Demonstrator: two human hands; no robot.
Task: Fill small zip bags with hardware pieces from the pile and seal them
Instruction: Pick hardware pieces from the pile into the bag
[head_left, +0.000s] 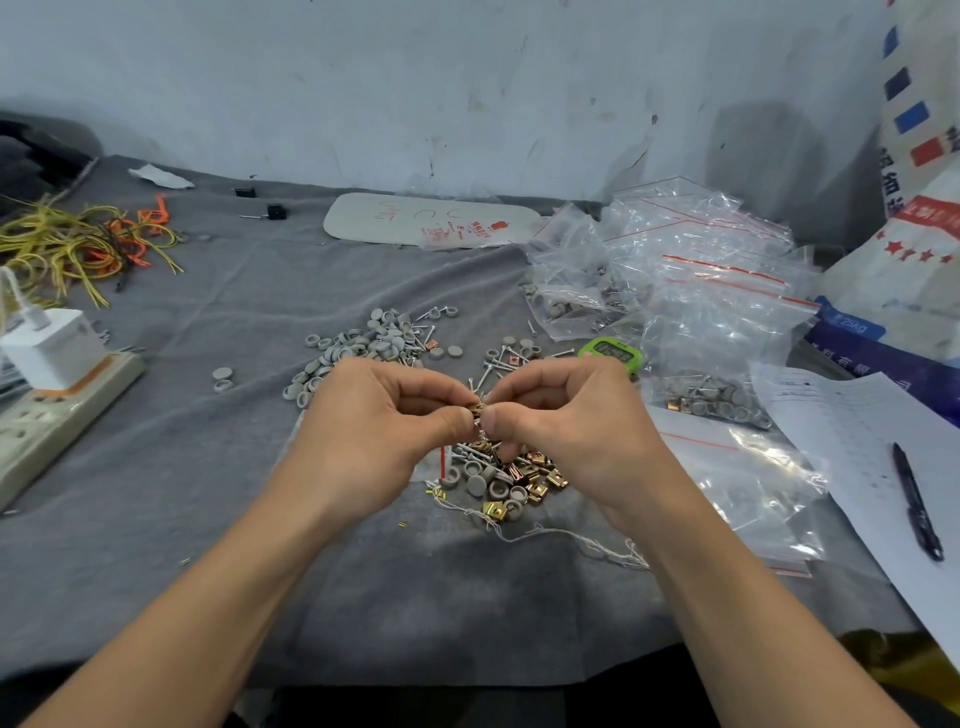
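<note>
My left hand (387, 421) and my right hand (561, 421) meet at the centre of the table, fingertips together, both pinching a small brass clip (477, 410). Just below them lies a pile of hardware (511, 480): brass clips, grey caps and screws. A second spread of grey caps and screws (363, 351) lies farther back. An empty zip bag (748, 467) with a red seal line lies flat to the right of my right hand. Filled zip bags (711, 400) and a heap of clear bags (691, 260) sit at the back right.
A grey cloth (208, 467) covers the table. A power strip with a white charger (57, 379) stands at the left edge, yellow and orange ties (78, 244) behind it. A green timer (613, 353) sits mid-right. Paper with a pen (917, 504) lies far right.
</note>
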